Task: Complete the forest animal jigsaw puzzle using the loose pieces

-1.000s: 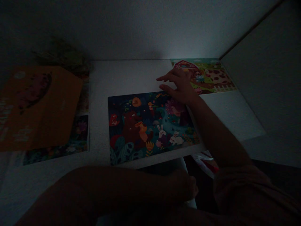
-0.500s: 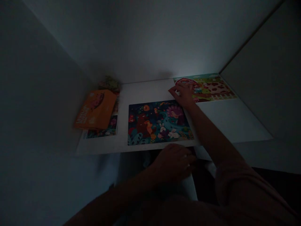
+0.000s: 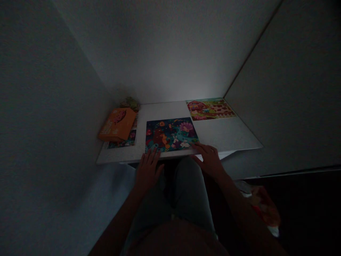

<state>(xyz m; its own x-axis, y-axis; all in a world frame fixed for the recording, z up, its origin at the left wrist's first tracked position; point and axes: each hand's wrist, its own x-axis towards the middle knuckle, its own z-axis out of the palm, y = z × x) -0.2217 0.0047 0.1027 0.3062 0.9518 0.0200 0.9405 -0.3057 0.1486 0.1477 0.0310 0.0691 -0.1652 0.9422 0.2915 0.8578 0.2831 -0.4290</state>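
Observation:
A dark picture puzzle (image 3: 170,135), with a bear, white rabbits and a purple bird, lies flat on the white table (image 3: 221,133). My left hand (image 3: 148,169) rests at the table's front edge, its fingers spread near the puzzle's lower left corner. At the lower right corner is my right hand (image 3: 209,158), fingers stretched out over the edge of the table and thumb below it. Neither hand holds anything. The scene is dim, so whether the fingertips touch the puzzle is hard to tell.
An orange puzzle box (image 3: 118,124) stands at the left on top of printed sheets. A farm picture (image 3: 209,108) with a barn and a cow lies at the back right. Walls enclose the table. Blurred bags (image 3: 263,206) are on the dark floor at the right.
My right hand has come back from the farm picture to the table's front edge. My left hand has moved left and spread its fingers. The camera view has shifted.

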